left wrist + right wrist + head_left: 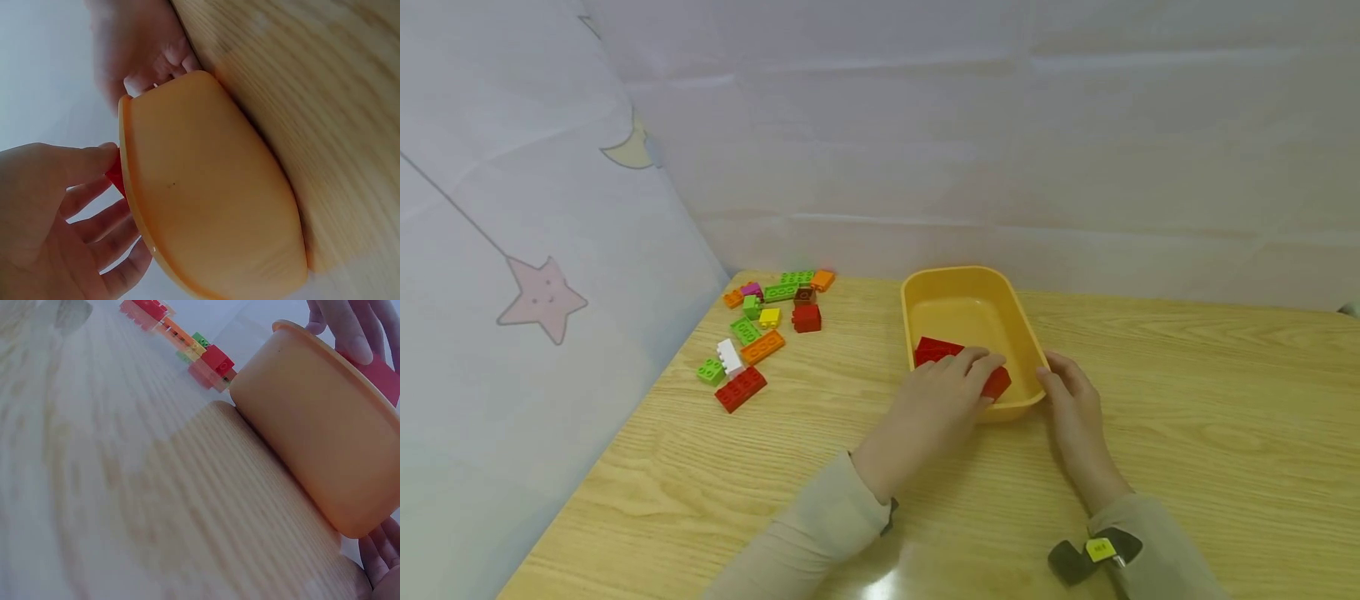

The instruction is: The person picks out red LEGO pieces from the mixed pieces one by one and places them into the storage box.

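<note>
A yellow plastic tray (970, 273) stands on the wooden table. My left hand (936, 396) reaches over its near edge, thumb and fingers around a red toy building brick (997, 383) at the tray's near end. Red studded plastic (936, 348) also shows left of those fingers; the hand covers the part between, so I cannot tell whether it is one piece. In the left wrist view the thumb presses the red brick (115, 176) just above the rim. My right hand (1078, 417) grips the tray's near right corner, thumb at the rim and fingers along the outer wall.
Toward the table's back left lie several loose bricks: a red one (741, 389), a white one (730, 357), an orange one (763, 347), a yellow one (770, 317) and green ones (746, 330). A pale cloth backdrop (880, 150) rises behind the table (1210, 433).
</note>
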`<act>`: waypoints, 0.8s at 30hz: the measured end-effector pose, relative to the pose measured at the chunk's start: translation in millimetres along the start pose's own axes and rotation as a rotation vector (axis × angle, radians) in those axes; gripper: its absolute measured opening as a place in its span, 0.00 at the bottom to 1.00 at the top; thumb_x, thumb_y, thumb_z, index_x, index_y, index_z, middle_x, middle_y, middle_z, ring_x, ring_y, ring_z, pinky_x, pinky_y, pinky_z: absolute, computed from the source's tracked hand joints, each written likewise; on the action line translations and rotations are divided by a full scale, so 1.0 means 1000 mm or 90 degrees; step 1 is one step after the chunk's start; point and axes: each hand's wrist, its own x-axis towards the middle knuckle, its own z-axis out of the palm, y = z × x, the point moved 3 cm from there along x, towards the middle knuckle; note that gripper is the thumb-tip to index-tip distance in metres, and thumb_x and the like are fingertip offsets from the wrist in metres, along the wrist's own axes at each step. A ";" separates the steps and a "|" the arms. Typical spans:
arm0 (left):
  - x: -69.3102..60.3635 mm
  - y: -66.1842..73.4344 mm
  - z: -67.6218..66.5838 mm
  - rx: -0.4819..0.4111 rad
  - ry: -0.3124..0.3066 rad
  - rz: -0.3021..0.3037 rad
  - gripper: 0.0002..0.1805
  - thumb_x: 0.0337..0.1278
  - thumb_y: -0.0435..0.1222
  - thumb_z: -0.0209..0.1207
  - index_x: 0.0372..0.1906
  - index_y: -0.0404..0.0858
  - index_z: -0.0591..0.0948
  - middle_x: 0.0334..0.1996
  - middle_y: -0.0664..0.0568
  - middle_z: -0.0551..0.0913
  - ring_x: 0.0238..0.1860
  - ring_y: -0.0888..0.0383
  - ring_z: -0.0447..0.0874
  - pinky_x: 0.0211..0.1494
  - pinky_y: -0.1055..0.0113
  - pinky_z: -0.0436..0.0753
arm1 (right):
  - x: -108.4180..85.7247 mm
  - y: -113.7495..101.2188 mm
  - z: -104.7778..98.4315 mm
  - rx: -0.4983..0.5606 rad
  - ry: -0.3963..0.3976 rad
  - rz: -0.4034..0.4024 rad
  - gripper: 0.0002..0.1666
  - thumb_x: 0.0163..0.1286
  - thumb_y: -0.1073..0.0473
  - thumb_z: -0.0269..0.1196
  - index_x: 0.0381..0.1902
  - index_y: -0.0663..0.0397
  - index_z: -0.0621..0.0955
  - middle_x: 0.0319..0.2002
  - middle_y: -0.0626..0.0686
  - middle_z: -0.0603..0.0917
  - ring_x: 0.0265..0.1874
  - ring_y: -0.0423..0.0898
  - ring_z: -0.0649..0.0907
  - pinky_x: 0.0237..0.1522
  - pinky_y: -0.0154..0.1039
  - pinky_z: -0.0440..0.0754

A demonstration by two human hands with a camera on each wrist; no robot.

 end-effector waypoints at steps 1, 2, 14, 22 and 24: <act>0.000 0.001 0.000 -0.001 -0.007 0.000 0.27 0.67 0.48 0.61 0.67 0.45 0.73 0.61 0.53 0.77 0.50 0.57 0.83 0.49 0.66 0.82 | 0.000 0.000 0.000 0.005 -0.001 0.000 0.27 0.80 0.49 0.50 0.67 0.62 0.70 0.61 0.52 0.73 0.54 0.37 0.73 0.51 0.20 0.71; -0.001 0.001 0.001 0.000 -0.010 0.002 0.25 0.67 0.47 0.60 0.66 0.46 0.74 0.61 0.53 0.77 0.50 0.56 0.83 0.50 0.66 0.82 | 0.000 0.001 0.000 0.012 0.000 0.000 0.27 0.79 0.49 0.50 0.66 0.61 0.71 0.61 0.51 0.73 0.54 0.37 0.73 0.51 0.20 0.71; -0.005 0.002 0.004 0.048 0.040 0.027 0.18 0.66 0.46 0.61 0.58 0.48 0.79 0.57 0.56 0.80 0.49 0.58 0.83 0.51 0.67 0.79 | 0.001 0.000 0.002 0.013 0.014 0.006 0.26 0.79 0.50 0.51 0.65 0.61 0.72 0.59 0.50 0.74 0.53 0.37 0.74 0.52 0.21 0.71; -0.005 0.001 0.000 0.069 0.066 0.015 0.15 0.66 0.48 0.60 0.54 0.49 0.82 0.54 0.57 0.82 0.50 0.58 0.82 0.49 0.66 0.78 | 0.001 0.001 0.002 -0.013 0.021 0.007 0.26 0.78 0.49 0.51 0.65 0.59 0.73 0.60 0.52 0.76 0.55 0.38 0.73 0.54 0.24 0.69; -0.006 0.000 -0.002 0.061 0.084 0.010 0.14 0.66 0.47 0.60 0.53 0.49 0.83 0.53 0.58 0.83 0.50 0.58 0.82 0.49 0.65 0.78 | 0.002 0.001 0.002 -0.009 0.023 0.007 0.26 0.78 0.50 0.52 0.65 0.59 0.73 0.60 0.53 0.76 0.55 0.38 0.73 0.54 0.23 0.69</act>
